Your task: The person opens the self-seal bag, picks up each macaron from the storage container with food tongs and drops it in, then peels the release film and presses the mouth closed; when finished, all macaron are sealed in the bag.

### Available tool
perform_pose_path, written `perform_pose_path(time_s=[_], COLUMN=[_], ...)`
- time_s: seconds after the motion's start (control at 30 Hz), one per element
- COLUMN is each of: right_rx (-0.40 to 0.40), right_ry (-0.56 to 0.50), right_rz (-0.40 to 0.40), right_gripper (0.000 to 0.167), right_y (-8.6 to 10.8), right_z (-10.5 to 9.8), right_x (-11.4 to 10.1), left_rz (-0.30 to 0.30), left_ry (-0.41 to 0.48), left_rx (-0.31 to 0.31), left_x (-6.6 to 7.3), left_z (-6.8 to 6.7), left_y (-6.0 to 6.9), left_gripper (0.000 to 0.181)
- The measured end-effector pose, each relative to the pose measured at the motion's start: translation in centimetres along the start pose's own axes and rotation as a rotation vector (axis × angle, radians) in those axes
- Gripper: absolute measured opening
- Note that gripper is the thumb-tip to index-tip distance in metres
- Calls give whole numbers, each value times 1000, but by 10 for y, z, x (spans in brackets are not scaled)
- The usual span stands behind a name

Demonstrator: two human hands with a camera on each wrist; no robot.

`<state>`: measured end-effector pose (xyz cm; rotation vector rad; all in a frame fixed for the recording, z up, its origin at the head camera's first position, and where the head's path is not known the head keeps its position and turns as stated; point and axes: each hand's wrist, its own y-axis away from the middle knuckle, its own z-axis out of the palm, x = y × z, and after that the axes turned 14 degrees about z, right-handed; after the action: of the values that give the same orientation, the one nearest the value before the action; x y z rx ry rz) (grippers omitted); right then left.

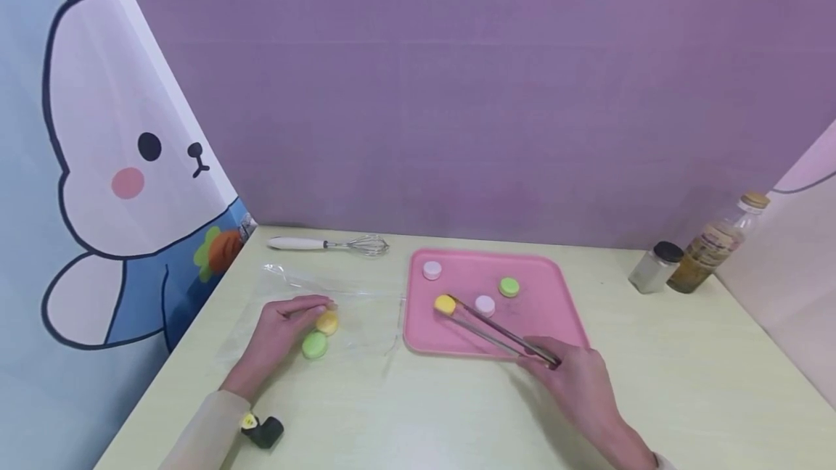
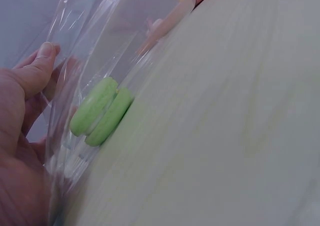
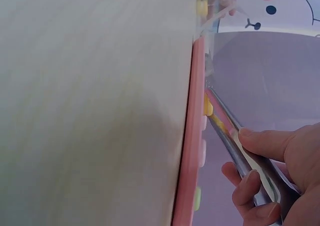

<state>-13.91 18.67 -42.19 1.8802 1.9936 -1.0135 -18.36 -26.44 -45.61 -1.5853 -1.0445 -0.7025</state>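
My right hand grips long metal tongs, thumb on one arm and fingers round the other. Their tips stand at either side of a yellow macaron on the pink tray. Two pale pink macarons and a green macaron also lie on that tray. Left of it, my left hand pinches a clear plastic bag and lifts its upper layer. A green macaron and a yellow-orange macaron lie by the left fingers, apparently inside the bag.
Behind the bag lies a whisk with a white handle. A small black-lidded jar and a corked bottle stand at the far right. A purple wall rises behind the table.
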Motion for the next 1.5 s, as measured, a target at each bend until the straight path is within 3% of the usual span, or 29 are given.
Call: perform_pose_path(time_s=[0.37,0.73,1.13,1.5], right_rx=[-66,-96,-190,-153], right_ry=[-93,-137,-112,-48], right_rz=[15,-79,-109,-148], right_gripper=[30,30,28,25], right_y=[4,4,-8,-18], right_z=[1,19,47,72], right_x=[-23,-49,-75,-90], left_rz=[9,-5,-22,-48], left_ry=[-1,8,2,-12], left_rx=[-4,-4,-7,-10], left_x=[-2,-1,0,1], left_z=[-1,-1,-2,-2], left_y=[2,2,1,0], left_gripper=[21,23,23,26])
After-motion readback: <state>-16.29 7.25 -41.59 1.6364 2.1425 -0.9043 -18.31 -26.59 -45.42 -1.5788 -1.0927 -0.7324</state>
